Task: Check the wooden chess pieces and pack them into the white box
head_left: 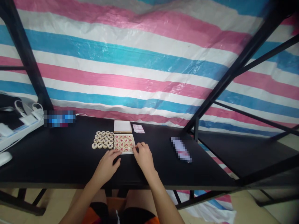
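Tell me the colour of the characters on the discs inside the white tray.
Red, on cream discs; seen in the head view.

Black table: tray, loose discs

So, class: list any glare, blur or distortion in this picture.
Head view: soft glare streaks the tarp; the frame bars splay outward, likely lens distortion; two patches on the table are pixelated; marks on the pieces are too small to read.
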Available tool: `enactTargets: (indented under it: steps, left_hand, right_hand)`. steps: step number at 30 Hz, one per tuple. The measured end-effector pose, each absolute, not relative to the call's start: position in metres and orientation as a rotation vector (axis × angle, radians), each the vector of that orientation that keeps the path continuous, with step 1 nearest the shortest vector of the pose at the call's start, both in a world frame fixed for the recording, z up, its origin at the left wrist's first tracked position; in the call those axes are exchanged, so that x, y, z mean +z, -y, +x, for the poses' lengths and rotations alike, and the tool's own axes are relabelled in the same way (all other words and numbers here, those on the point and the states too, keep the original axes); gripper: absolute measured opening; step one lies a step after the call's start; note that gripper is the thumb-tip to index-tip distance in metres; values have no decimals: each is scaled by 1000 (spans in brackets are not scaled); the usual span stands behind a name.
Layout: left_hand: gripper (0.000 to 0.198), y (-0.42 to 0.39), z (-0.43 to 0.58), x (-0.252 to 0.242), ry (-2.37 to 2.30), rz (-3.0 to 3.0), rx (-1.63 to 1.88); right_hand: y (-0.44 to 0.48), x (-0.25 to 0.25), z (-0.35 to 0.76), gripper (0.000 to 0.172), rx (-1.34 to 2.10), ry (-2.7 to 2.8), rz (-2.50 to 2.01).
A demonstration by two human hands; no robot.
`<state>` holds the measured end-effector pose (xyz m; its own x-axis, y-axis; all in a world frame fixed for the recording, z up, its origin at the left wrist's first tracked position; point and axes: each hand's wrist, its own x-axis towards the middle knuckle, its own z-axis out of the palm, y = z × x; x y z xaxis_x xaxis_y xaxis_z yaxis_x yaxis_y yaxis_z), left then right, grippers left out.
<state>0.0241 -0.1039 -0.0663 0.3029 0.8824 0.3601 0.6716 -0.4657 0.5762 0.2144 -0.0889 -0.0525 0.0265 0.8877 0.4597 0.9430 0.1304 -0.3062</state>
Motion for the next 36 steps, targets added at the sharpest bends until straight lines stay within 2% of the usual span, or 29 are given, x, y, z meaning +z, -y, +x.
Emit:
enactTargets:
  steps: [6, 13, 18, 22, 26, 32, 36]
  left_hand:
    - [29, 105, 25, -65, -1402, 2238, 923]
    - [29, 105, 24, -65, -1404, 2235, 934]
    - [29, 105, 24, -65, -1392, 2208, 955]
    - [29, 106, 23, -65, -1406, 2190, 940]
    - [29, 106, 23, -65, -1406, 2190, 934]
    - [28, 106, 23, -63, -1404, 2211, 920]
    - [27, 104, 22, -67, -1395, 2219, 961]
  right_hand:
    - [93, -61, 213, 22, -93, 1777, -1693]
    - [100, -53, 211, 29, -46, 1983, -1574]
    - [52, -56, 245, 30, -110, 1866, -1695]
    - [8, -64, 273, 46, -135, 2074, -1855]
    - [0, -71, 280, 38, -172, 2032, -1945]
    - [13, -71, 277, 44, -273, 1865, -2061]
    - [18, -72, 273, 31, -298, 1799, -2087]
